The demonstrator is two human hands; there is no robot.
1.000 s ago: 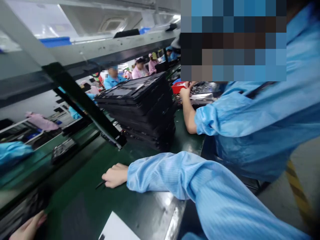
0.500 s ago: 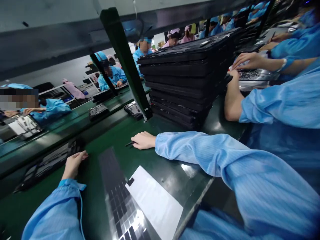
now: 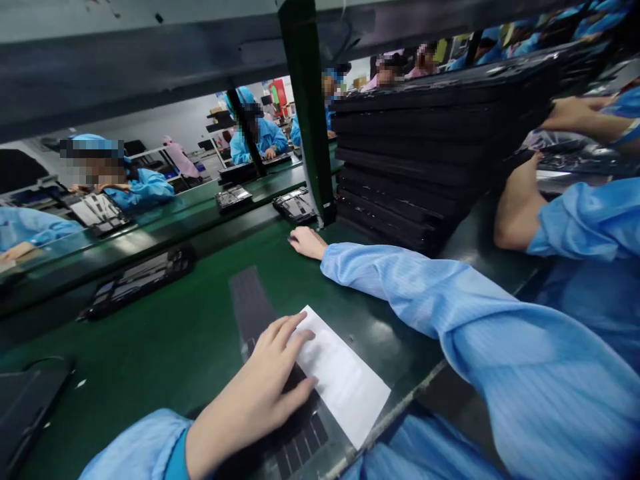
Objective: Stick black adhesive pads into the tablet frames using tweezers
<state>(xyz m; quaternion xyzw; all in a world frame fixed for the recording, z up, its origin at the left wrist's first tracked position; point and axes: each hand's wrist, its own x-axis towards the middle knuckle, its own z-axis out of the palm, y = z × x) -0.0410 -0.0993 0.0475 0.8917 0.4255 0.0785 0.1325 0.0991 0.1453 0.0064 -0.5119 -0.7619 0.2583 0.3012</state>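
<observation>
My left hand (image 3: pixel 263 377) lies with its fingers spread on a dark ribbed sheet (image 3: pixel 250 307), fingertips just beside a white paper sheet (image 3: pixel 343 373). My right hand (image 3: pixel 306 243) rests on the green bench mat (image 3: pixel 165 347), close to a tall stack of black laptop casings (image 3: pixel 430 147). A thin black tool (image 3: pixel 291 238) barely shows under its fingertips. Most of that tool is hidden by the hand. The paper overlaps the ribbed sheet and covers part of it.
A co-worker's bare forearm (image 3: pixel 517 213) and hand (image 3: pixel 570 115) reach past the stack on the right. Open laptop bases (image 3: pixel 295 205) sit on the belt beyond a green post (image 3: pixel 306 100). A dark shelf (image 3: pixel 150 60) runs overhead, and several workers sit further along.
My left hand has moved from the dark panel at the bench's far side onto the ribbed sheet, beside the paper. My view has swung, and my right hand stays near the stack.
</observation>
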